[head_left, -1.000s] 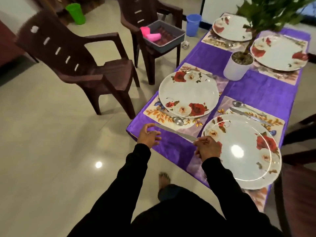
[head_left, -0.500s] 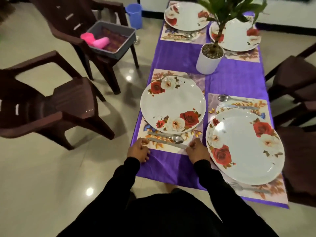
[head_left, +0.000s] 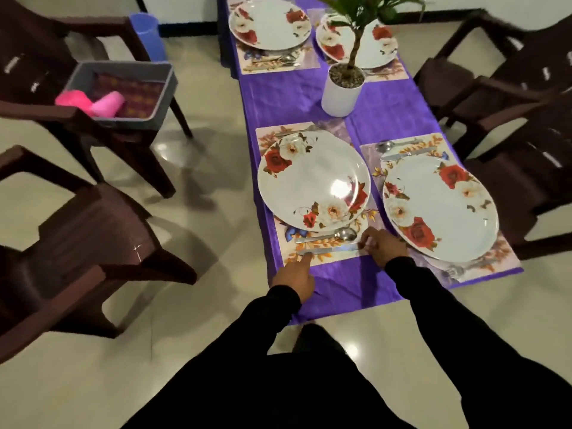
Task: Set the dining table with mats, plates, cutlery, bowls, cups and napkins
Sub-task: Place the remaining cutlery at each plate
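I look down at a long surface (head_left: 387,119) under a purple cloth, laid with four floral mats, each carrying a white plate with red roses. My two hands work the near-left setting. A knife (head_left: 328,249) lies flat along the near edge of its mat (head_left: 312,258), just below a spoon (head_left: 328,236), and both sit just beside the plate (head_left: 312,184). My left hand (head_left: 294,278) reaches in with one straight finger touching the knife's handle end, the other fingers loosely curled and holding nothing. My right hand (head_left: 383,246) pinches the blade end between fingertips. I judge I am squaring the knife to the mat. The risks from here: a hard nudge from the left finger could slide the knife off the mat's near edge toward the cloth's drop, or drive it into the spoon and skew both. My right wrist sits near the rim of the right plate (head_left: 439,209), so a careless lift could knock it. No bowls, cups or napkins are on the surface yet; a grey tray (head_left: 161,91) on a chair to the left holds pink items, which I cannot identify.
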